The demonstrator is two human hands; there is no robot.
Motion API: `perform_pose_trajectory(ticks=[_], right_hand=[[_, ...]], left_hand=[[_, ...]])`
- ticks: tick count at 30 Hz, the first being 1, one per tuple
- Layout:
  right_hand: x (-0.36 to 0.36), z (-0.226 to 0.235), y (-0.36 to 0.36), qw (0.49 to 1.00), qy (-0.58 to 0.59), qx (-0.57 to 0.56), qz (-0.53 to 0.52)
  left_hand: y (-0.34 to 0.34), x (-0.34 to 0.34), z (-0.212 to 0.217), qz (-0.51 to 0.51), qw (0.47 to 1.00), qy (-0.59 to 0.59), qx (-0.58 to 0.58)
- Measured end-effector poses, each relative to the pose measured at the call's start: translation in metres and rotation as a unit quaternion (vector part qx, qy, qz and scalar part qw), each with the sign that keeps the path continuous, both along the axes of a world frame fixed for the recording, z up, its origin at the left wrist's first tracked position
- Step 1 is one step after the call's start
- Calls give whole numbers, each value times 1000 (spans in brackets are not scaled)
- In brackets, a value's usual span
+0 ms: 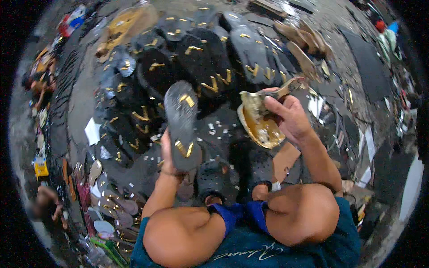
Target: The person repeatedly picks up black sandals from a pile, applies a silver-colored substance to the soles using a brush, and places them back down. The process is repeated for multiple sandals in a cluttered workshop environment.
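Observation:
My left hand (167,154) grips a dark sandal sole (180,120) by its edge, standing it up with the face toward me. Gold strap ends show near both of its ends, and the upper part looks shiny and wet. In my right hand (292,117) is a brush (255,103), its head caked with yellowish glue and its handle sticking out past the fingers. Just below the brush head sits a rough-edged tub (245,123) with amber glue inside. Whether the brush touches the tub cannot be told.
Ahead lie several rows of dark soles (203,53) with gold straps. Brown shoe forms (304,38) are at the far right, sandals (123,205) at the near left. A brown board piece (286,161) lies by my right shoe (257,167). Other people (42,87) sit at the left.

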State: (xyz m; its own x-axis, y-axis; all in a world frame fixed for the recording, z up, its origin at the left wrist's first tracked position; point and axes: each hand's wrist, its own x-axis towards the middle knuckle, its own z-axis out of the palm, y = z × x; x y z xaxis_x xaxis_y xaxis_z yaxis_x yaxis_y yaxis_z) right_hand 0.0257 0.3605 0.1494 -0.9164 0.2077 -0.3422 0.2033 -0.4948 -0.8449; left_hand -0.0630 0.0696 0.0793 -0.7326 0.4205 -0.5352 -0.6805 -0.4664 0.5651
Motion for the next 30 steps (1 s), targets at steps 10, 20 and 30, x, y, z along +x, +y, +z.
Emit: perform_pose_trajectory(ticks=[10, 20, 30], right_hand=[[-68, -28, -78, 779, 438, 448, 34], [-25, -30, -88, 832, 376, 398, 84], [-28, 7, -105, 665, 494, 548, 118]], left_hand=[[30, -16, -11, -7, 972, 42, 233], [33, -45, -20, 62, 968, 19, 243], [25, -49, -26, -21, 983, 75, 168]])
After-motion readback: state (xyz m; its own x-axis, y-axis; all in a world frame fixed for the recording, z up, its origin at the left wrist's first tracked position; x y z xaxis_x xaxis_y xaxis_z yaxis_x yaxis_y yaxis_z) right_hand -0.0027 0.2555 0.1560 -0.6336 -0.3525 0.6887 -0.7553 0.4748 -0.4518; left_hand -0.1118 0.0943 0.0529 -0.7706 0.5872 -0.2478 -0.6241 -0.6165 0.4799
